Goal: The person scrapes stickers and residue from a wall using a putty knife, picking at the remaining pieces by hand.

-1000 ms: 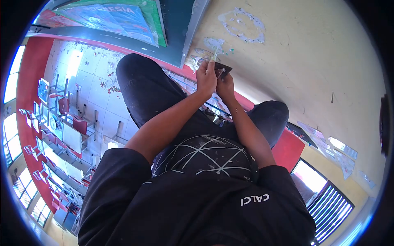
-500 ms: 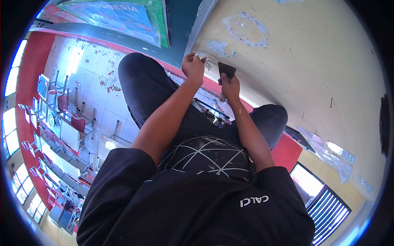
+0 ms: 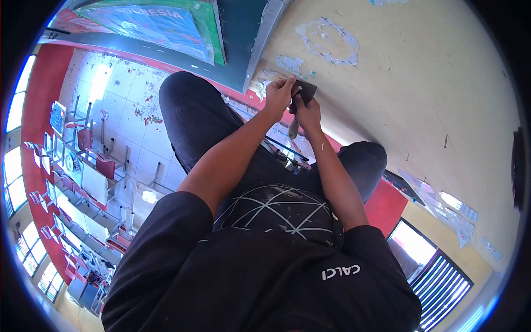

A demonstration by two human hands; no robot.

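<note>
Between two bent knees (image 3: 185, 91) in dark trousers, the right hand (image 3: 311, 116) is gripping a scraper (image 3: 307, 88) low, near its dark blade, seemingly steadying it and leaving the blade's edge within reach. The left hand (image 3: 278, 100) is meeting that edge, fingertips pressing together; whether they are pinching residue is too small to tell. Beyond, a cream wall (image 3: 398, 72) is showing pale, peeling patches (image 3: 291, 64).

Pale tiled floor (image 3: 130, 133); dark flakes (image 3: 148, 118) scattered over it; red chairs (image 3: 104, 166), light-topped tables (image 3: 94, 184) standing there.
</note>
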